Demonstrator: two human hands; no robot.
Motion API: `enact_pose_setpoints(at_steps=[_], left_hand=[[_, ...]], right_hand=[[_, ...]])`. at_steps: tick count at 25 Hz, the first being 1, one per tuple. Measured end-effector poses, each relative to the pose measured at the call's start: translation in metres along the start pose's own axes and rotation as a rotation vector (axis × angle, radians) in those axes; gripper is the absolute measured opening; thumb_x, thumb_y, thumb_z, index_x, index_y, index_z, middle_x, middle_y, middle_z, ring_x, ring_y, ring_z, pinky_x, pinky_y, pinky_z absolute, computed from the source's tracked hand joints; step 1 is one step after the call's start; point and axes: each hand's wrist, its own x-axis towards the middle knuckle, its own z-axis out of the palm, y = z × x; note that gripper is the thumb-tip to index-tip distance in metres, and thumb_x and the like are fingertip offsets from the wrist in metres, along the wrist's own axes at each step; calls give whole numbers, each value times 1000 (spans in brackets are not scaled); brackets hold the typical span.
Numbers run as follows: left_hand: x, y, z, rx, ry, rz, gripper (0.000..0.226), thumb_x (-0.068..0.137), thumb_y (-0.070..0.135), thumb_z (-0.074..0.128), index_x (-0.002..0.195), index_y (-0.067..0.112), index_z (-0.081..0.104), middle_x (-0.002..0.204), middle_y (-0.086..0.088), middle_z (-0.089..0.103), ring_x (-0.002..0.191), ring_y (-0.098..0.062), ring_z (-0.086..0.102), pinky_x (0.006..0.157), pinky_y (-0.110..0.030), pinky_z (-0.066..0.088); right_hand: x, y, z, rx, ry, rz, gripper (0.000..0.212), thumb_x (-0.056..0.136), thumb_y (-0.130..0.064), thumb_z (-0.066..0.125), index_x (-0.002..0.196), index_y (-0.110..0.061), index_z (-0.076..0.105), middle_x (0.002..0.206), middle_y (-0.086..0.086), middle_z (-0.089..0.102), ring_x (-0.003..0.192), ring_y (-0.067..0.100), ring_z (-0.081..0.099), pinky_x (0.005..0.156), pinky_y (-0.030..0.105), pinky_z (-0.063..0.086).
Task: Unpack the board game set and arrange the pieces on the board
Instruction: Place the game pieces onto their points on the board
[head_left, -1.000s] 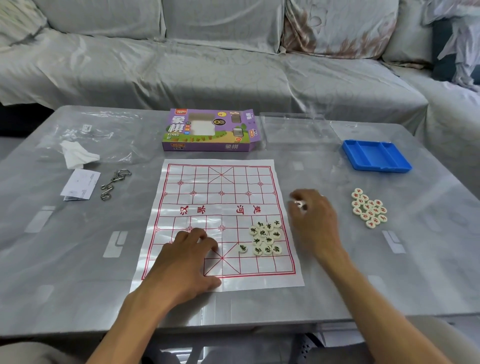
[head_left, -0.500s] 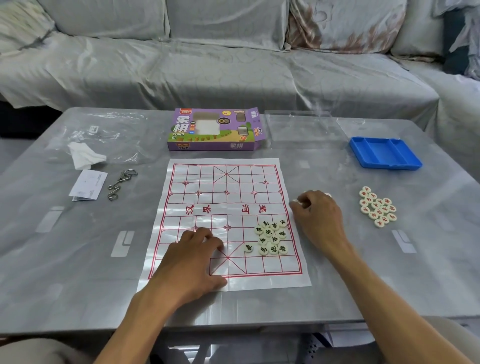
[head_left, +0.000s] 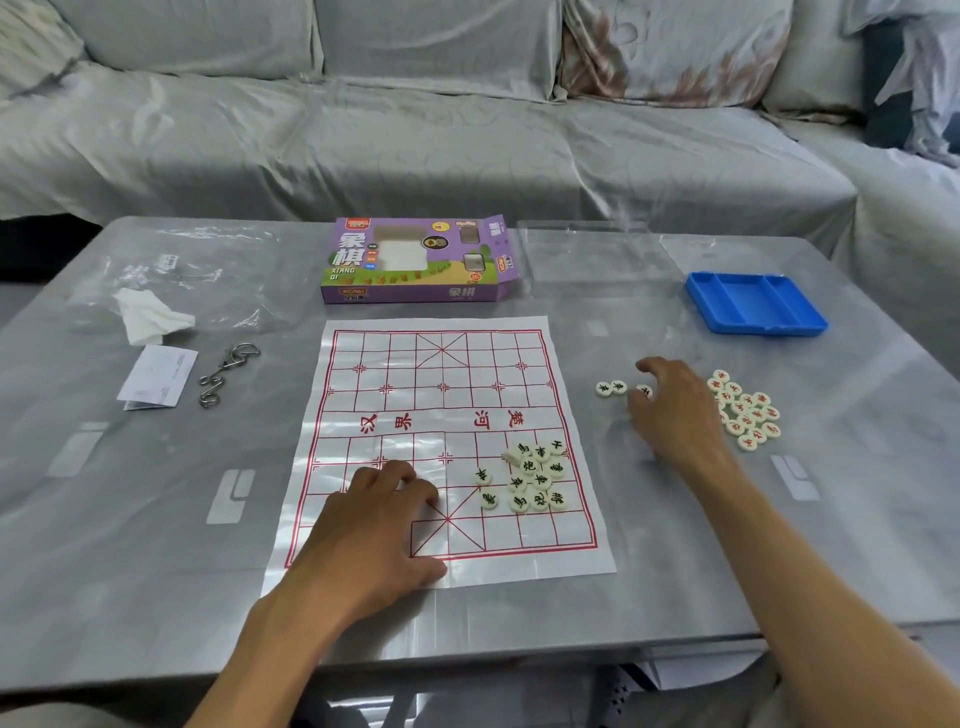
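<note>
On purple box (head_left: 415, 262): "XIANG QI", 象棋.

Setting: home living room. You face a sheet-draped sofa (head_left: 415, 130) with cushions (head_left: 675, 47), and a low grey coffee table (head_left: 130, 519) before it, bearing a board game box (head_left: 415, 260).

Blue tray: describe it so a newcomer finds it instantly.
Start at the grey table and go to its far right corner, beyond the right hand. The blue tray lies flat there, past the red-marked pieces. It is the only solid blue item, with shallow compartments.
</note>
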Motion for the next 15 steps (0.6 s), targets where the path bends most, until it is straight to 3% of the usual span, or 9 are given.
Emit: enact_pose_setpoints(at_steps=[5,11,13,15], left_hand=[[-1,1,-1,0,0,-4,61,74,63,63,127,42,43,137,19,34,125,-9,34,101,-30,39],[-2,1,-1,-11,-4,-13,60,74,61,64,127,41,44,136,18,35,125,-10,34,100,-31,39],[-1,1,-2,-2,3,-6,59,74,60,64,127,41,44,137,17,35,125,-10,35,100,-31,39],[0,1,0,4,7,-5,59,74,60,65,126,40,45,138,17,35,126,-11,35,101,-31,39]], right_hand=[[-3,18,18,-45,31,-96,18,90,-9,51,96,-6,68,98,14,65,88,30,57,80,41,48],[-21,-2,4,64,90,-70,14,84,-20,62,97,-16,66,90,2,67,83,19,57,75,38,51],[-43,-31,-2,222,83,-206,11,82,-22,67,93,-20,66,85,-6,66,81,13,57,72,31,48],[-75,-64,7,235,-32,-398,10,81,-22,71,90,-23,67,84,-13,65,83,9,54,70,24,43]])
